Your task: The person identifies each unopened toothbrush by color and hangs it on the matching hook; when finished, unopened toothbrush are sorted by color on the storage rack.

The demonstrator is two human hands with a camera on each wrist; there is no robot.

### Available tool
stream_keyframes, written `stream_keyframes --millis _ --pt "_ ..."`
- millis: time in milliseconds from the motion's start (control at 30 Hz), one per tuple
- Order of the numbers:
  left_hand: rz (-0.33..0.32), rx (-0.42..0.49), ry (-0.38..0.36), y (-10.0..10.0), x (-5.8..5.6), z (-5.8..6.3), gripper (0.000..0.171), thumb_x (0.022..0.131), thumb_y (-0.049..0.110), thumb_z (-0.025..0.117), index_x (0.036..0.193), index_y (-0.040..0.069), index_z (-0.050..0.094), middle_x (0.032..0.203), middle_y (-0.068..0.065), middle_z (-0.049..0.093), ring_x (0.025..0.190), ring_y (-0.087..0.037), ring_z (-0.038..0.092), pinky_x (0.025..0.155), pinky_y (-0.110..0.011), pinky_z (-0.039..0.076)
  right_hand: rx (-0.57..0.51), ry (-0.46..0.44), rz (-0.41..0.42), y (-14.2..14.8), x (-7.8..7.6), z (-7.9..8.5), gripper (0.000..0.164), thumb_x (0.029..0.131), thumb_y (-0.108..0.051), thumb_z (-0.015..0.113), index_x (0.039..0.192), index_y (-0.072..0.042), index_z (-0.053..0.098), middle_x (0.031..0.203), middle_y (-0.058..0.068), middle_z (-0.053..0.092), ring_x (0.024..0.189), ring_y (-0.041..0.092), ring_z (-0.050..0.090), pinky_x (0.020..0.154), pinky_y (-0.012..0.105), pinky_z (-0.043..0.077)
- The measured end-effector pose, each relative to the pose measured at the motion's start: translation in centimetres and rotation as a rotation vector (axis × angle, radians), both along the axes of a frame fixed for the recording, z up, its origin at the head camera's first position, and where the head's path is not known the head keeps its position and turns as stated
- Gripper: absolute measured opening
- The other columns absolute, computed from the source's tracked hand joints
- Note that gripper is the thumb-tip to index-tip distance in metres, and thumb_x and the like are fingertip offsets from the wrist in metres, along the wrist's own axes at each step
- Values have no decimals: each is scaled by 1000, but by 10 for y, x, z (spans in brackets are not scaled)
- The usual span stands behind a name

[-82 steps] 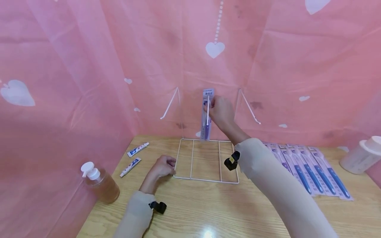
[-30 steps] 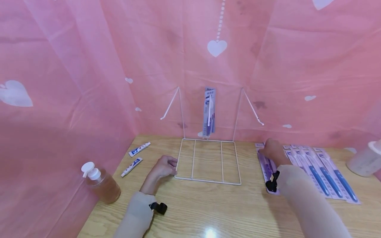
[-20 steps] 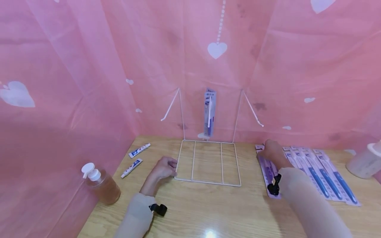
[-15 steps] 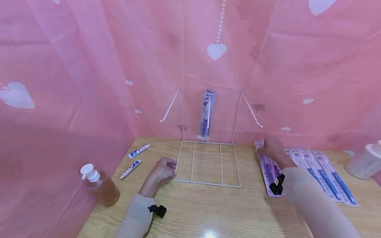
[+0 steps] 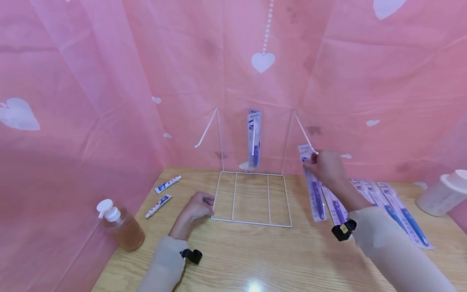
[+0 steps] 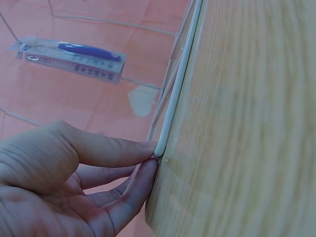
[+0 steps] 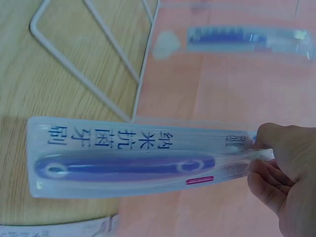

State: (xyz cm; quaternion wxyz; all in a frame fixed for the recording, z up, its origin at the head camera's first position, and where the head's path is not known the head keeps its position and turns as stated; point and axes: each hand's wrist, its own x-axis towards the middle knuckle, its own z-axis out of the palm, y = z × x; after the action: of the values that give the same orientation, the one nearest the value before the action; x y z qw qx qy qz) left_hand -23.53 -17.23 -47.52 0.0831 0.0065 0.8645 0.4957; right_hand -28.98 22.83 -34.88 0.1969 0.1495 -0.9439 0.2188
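Observation:
My right hand pinches the upper end of a packaged purple toothbrush, held upright by the right prong of a white wire rack. With thumb and fingertips, my left hand pinches the front left corner of the rack's base. On the middle prong hang packaged purple toothbrushes, one in front of another. The left and right prongs carry nothing. Another packaged purple toothbrush lies on the table below my right wrist, partly hidden by the arm.
Several packaged blue toothbrushes lie in a row at the right, near a white container. Two small toothpaste tubes and a pump bottle of amber liquid stand at the left. A pink curtain hangs behind the rack.
My right hand let go of a toothbrush on the middle prong, went right to the table, took a purple packaged one and lifted it leftward. My left hand stayed at the rack corner.

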Motion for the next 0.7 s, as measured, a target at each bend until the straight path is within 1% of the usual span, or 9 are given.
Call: stream_keyframes --millis 100,167,233,333,433,533,700 --pt "0 4 3 1 0 0 50 67 -15 79 115 -10 65 92 -12 62 82 -21 62 74 -32 53 10 91 43 -15 12 5 16 84 -10 69 73 -3 59 58 2 51 50 17 44 45 30 35" --pt "5 5 0 2 0 0 50 67 -15 79 115 -10 65 92 -11 63 82 -21 62 74 -32 53 19 165 76 -26 20 7 15 83 -9 72 76 -3 60 60 3 53 49 16 45 44 29 37" --pt "5 2 2 2 0 1 51 67 -15 79 115 -10 65 92 -12 63 82 -21 62 75 -32 53 22 238 111 -36 27 10 17 81 -8 74 76 -2 59 61 4 54 49 16 45 43 29 37" --pt "5 -2 4 2 0 1 51 67 -15 79 115 -10 65 93 -11 63 83 -21 61 76 -32 52 5 344 171 -51 40 15 17 78 -4 75 71 -3 59 61 4 52 49 14 45 43 28 39" --pt "3 0 -2 1 1 1 51 67 -15 79 116 -10 65 93 -12 63 83 -22 62 75 -33 53 -11 404 224 -66 54 21 17 77 -3 73 71 -4 57 62 2 51 52 13 45 45 28 39" --pt "6 4 -11 1 1 2 51 68 -15 78 117 -10 64 94 -13 62 83 -22 62 76 -33 54 -28 445 259 -79 67 30 15 78 -4 70 72 -6 57 63 1 50 54 13 46 45 27 40" --pt "3 2 -4 1 -1 2 51 68 -15 78 117 -10 64 94 -13 63 82 -22 63 76 -34 54 -43 541 322 -94 82 46 10 78 -4 68 73 -4 59 64 3 53 54 13 50 45 26 45"
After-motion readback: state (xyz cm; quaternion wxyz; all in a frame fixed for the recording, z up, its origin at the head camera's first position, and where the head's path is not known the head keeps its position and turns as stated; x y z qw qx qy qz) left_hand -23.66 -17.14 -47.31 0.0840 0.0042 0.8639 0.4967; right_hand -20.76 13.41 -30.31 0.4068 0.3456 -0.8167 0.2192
